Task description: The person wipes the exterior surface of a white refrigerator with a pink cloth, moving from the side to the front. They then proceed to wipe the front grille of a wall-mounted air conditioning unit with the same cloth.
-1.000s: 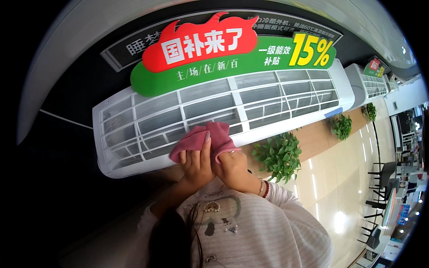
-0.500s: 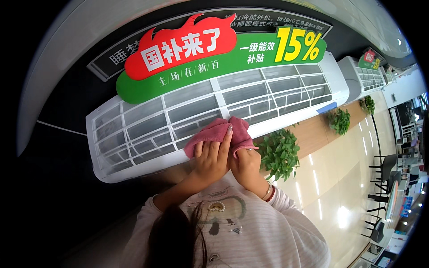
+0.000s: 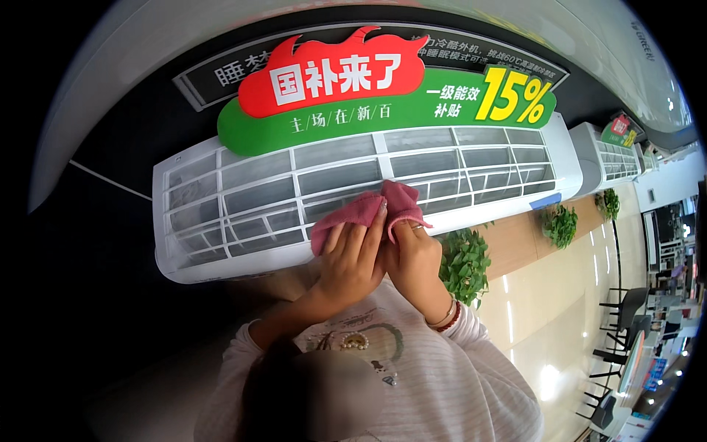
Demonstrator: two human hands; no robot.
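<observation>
A dark pink cloth [image 3: 352, 215] lies bunched against the lower front edge of a white wall air conditioner [image 3: 294, 257], near its middle. My left hand [image 3: 352, 258] presses the cloth with its fingers pointing up toward the grille. Close beside it, my right hand [image 3: 414, 259] grips the other end of the cloth with bent fingers. Both hands nearly touch at the thumbs. Behind the cloth, the white grid of the filter frame [image 3: 383, 163] is exposed, with grey mesh between its bars. Part of the lower edge is hidden by the cloth and my hands.
A red and green sign board [image 3: 324, 118] stands along the unit's top. Green potted plants [image 3: 464, 267] line a wooden ledge [image 3: 508, 239] at the right. Another air conditioner [image 3: 607, 158] hangs farther right. Dark chairs [image 3: 627, 306] stand on the shiny floor.
The view has shifted slightly, so the unit and sign sit farther right. My hands stay on the cloth at the same lower edge, and the cloth's folds have changed a little.
</observation>
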